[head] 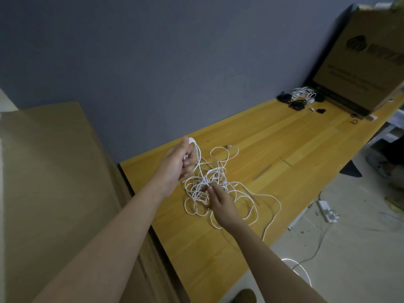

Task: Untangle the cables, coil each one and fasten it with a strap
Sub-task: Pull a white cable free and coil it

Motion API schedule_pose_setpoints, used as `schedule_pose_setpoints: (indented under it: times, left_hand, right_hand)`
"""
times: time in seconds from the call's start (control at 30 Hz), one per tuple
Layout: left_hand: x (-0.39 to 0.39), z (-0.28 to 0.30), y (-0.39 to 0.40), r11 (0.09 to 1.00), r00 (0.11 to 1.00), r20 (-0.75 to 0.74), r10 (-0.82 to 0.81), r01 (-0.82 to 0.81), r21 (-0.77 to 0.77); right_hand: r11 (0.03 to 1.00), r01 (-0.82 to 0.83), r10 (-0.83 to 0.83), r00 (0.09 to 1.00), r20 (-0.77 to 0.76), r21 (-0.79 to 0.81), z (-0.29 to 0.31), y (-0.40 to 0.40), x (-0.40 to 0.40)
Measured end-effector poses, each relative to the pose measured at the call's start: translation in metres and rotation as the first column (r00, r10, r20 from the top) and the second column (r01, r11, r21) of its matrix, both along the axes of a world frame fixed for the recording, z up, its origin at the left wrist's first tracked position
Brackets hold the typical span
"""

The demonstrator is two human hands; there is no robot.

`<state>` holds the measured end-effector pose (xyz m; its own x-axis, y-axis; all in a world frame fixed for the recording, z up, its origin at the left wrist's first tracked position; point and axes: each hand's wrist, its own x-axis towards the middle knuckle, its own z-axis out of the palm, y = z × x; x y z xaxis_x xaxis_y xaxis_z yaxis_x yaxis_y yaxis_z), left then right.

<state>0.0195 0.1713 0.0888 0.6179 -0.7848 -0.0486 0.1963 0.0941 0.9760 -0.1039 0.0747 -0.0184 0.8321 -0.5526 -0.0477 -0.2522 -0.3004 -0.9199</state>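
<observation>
Nearest, the right hand (pixel 220 204) reaches into the white cable tangle (pixel 209 189) lying on the wooden surface (pixel 284 149), its fingers pinching at strands in the knotted middle. One loose run of cable trails right and drops over the surface's near edge toward the floor. Just beyond, to the left, the left hand (pixel 179 162) is raised above the tangle, its fingers curled round a bunch of gathered loops that hang back down into the heap. Much of the heap is not yet sorted. If the left hand lifts further while the knot is not yet freed, the loops could cinch tighter, or the trailing run could drag the heap off the edge. Far right, bundled cables (pixel 302 95) lie beside a cardboard box (pixel 371 62).
</observation>
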Motion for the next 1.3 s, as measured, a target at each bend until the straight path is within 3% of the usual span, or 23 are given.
schedule_pose_setpoints:
  times: [0.03, 0.07, 0.13, 0.2, 0.23, 0.33, 0.4, 0.53, 0.7, 0.8, 0.87, 0.93, 1.0, 1.13, 1.2, 1.3]
  left_hand:
    - [0.0, -0.001, 0.0, 1.0, 0.999, 0.037, -0.008, 0.009, -0.009]
    - [-0.001, -0.003, -0.001, 1.0, 0.997, 0.071, -0.014, 0.015, -0.007]
    - [-0.005, -0.005, -0.001, 0.998, 0.988, 0.151, -0.015, 0.007, 0.055]
    - [-0.008, -0.008, -0.003, 0.989, 0.956, 0.292, -0.006, -0.037, 0.142]
    - [-0.008, -0.01, -0.004, 0.985, 0.941, 0.338, -0.011, -0.048, 0.166]
    - [-0.009, -0.015, -0.005, 0.964, 0.898, 0.432, -0.085, -0.035, 0.262]
    - [-0.01, -0.017, -0.003, 0.912, 0.818, 0.538, -0.203, -0.042, 0.408]
    - [-0.014, -0.022, -0.001, 0.809, 0.735, 0.58, -0.353, -0.071, 0.583]
    - [-0.013, -0.011, 0.006, 0.787, 0.761, 0.526, -0.381, -0.031, 0.616]
    - [-0.009, -0.008, 0.011, 0.792, 0.745, 0.534, -0.4, -0.013, 0.611]
    - [-0.003, -0.008, 0.012, 0.851, 0.794, 0.516, -0.322, 0.004, 0.526]
    - [0.002, -0.009, 0.014, 0.904, 0.866, 0.454, -0.21, -0.005, 0.428]
    - [0.003, -0.008, 0.013, 0.916, 0.894, 0.414, -0.169, -0.012, 0.4]
    - [-0.002, -0.005, 0.008, 0.917, 0.899, 0.4, -0.178, 0.004, 0.4]
    - [-0.003, -0.002, 0.005, 0.937, 0.916, 0.371, -0.152, 0.014, 0.35]
    - [-0.005, 0.001, 0.002, 0.965, 0.956, 0.279, -0.09, 0.014, 0.262]
  right_hand:
    - [0.978, -0.07, 0.06, 0.997, -0.055, -0.199, -0.001, 0.003, 0.0]
    - [0.894, -0.156, 0.113, 0.986, -0.125, -0.42, -0.001, 0.006, 0.001]
    - [0.599, -0.206, 0.14, 0.978, -0.152, -0.773, 0.001, 0.012, 0.003]
    - [0.422, -0.192, 0.214, 0.971, -0.109, -0.886, 0.013, 0.018, 0.003]
    - [0.391, -0.185, 0.268, 0.96, -0.08, -0.902, 0.017, 0.02, 0.002]
    - [0.486, -0.176, 0.373, 0.927, 0.022, -0.856, 0.035, 0.02, -0.007]
    - [0.517, -0.083, 0.339, 0.934, 0.114, -0.852, 0.046, 0.014, -0.012]
    - [0.537, 0.096, 0.096, 0.98, 0.173, -0.838, 0.066, -0.016, -0.014]
    - [0.761, 0.332, -0.266, 0.943, 0.199, -0.557, 0.069, -0.064, -0.012]
    - [0.769, 0.223, -0.325, 0.944, -0.065, -0.599, 0.065, -0.079, -0.014]
    - [0.772, 0.045, -0.33, 0.881, -0.338, -0.634, 0.06, -0.084, -0.015]
    - [0.844, 0.022, -0.308, 0.838, -0.451, -0.537, 0.056, -0.09, -0.014]
    - [0.898, 0.16, -0.313, 0.887, -0.34, -0.409, 0.059, -0.093, -0.008]
    - [0.892, 0.383, -0.397, 0.918, -0.012, -0.239, 0.096, -0.094, 0.019]
    - [0.861, 0.468, -0.422, 0.876, 0.235, -0.199, 0.131, -0.09, 0.033]
    - [0.828, 0.532, -0.334, 0.722, 0.606, -0.178, 0.178, -0.073, 0.044]
